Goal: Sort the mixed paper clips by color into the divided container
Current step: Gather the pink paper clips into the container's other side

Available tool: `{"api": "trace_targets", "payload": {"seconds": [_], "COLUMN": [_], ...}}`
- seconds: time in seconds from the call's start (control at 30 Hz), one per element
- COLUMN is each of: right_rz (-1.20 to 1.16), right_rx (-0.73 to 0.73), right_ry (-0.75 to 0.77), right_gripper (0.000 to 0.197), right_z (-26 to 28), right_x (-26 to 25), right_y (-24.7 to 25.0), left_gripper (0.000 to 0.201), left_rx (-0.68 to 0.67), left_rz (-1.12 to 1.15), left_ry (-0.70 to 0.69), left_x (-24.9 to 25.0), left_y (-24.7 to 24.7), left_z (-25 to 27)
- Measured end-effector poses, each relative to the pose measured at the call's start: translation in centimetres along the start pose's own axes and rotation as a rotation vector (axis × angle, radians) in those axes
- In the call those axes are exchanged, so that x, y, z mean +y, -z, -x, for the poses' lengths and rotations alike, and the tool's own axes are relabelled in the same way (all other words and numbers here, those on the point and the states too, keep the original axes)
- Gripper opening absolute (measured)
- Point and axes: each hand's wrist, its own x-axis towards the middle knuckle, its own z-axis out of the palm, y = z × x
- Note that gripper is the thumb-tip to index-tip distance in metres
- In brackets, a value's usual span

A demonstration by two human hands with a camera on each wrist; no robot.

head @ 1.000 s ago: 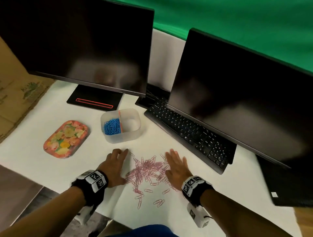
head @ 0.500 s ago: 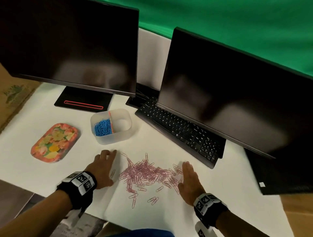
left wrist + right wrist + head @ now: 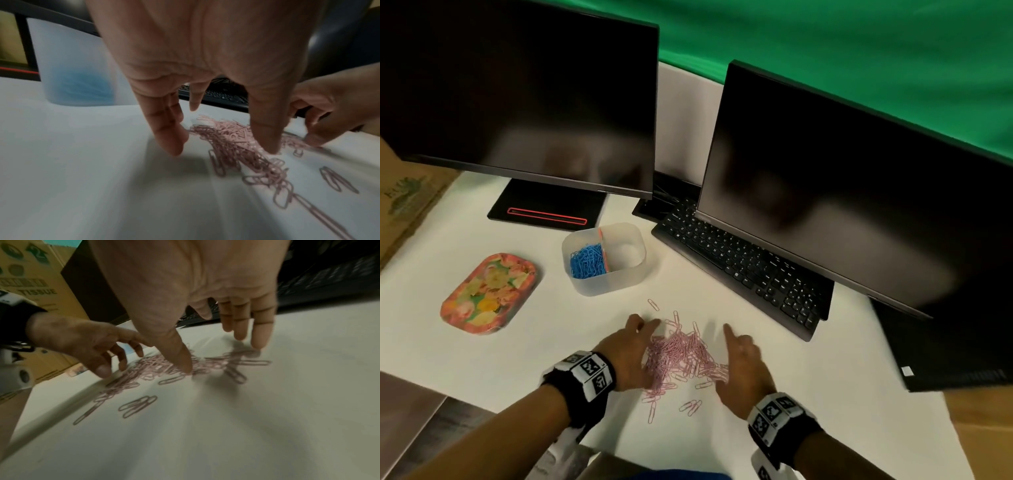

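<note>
blue clips sit in the left half of the divided container (image 3: 604, 262) at 11 o'clock. our left hand (image 3: 627, 356) and right hand (image 3: 743, 368), fingers spread — holding nothing — flank the pink paper clips (image 3: 681, 356) on the surface (image 3: 774, 342); next we scoop them into the empty half.

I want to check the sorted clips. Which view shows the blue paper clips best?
The head view: the blue paper clips lie sharp in the translucent container's left compartment. Left wrist shows a blue blur; right wrist, almost nothing.
</note>
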Motion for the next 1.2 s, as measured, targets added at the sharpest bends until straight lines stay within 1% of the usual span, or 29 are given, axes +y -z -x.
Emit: {"api": "trace_targets", "payload": {"seconds": [0.03,0.07,0.13,0.23,0.33,0.43,0.5,0.6,0.67,0.87,0.9,0.97,1.0,1.1,1.2], "right_rz": [0.054,0.073,0.021,-0.027,-0.036,-0.045,-0.012,0.018,0.018,-0.059,-0.077,-0.126,-0.153,-0.217,-0.367], "right_rx": [0.003,-0.023,-0.08,-0.115,-0.131,-0.161,-0.157,-0.132,-0.127,-0.179,-0.182,-0.188,-0.197,-0.216,-0.246], "right_ry": [-0.036,-0.064,-0.089,-0.036,0.029,0.058,0.08,0.115,0.108,0.038,0.018,-0.02,-0.035,-0.062,-0.125], "right_gripper": [0.103,0.103,0.099,0.09,0.069,0.054,0.042,0.026,0.019,0.015,0.016,0.027,0.029,0.013,0.006], "right_z": [0.3,0.5,0.4,-1.0,-2.4,-3.8,-4.5,-5.1,-5.3,-5.4,-5.4,-5.4,-5.4,-5.7,-5.9], "right_x": [0.7,1.2,0.9,-1.1,-3.5,-4.9,-5.2,-5.2,-5.0,-4.2,-4.1,-3.8,-3.8,-3.8,-3.9], "right_y": [0.1,0.1,-0.3,-1.3,-1.5,-1.1,-0.8,-0.5,-0.2,0.9,1.0,1.0,1.0,1.3,1.9], "left_gripper": [0.12,0.124,0.119,0.096,0.069,0.047,0.034,0.023,0.02,0.015,0.014,0.014,0.016,0.017,0.013], "left_rx": [-0.013,-0.015,-0.012,0.013,0.032,0.061,0.077,0.117,0.151,0.229,0.248,0.301,0.333,0.427,0.516], "left_rz": [-0.017,-0.032,-0.038,0.011,0.087,0.124,0.138,0.154,0.175,0.215,0.218,0.237,0.265,0.35,0.367], "left_ry": [0.034,0.051,0.055,0.038,0.03,0.045,0.051,0.05,0.05,0.019,0.01,0.01,0.027,0.091,0.171], "left_x": [0.0,0.3,1.4,3.1,4.2,4.6,4.6,4.3,4.2,3.9,4.0,4.0,3.8,2.7,1.5], "left_y": [0.0,0.0,-0.4,-0.7,-0.3,0.1,0.2,0.7,1.1,3.1,3.7,5.2,6.1,9.2,12.6], "left_z": [0.2,0.3,0.0,-0.7,-1.2,-1.6,-1.8,-1.9,-2.0,-1.9,-1.9,-1.7,-1.7,-1.8,-2.6]}}
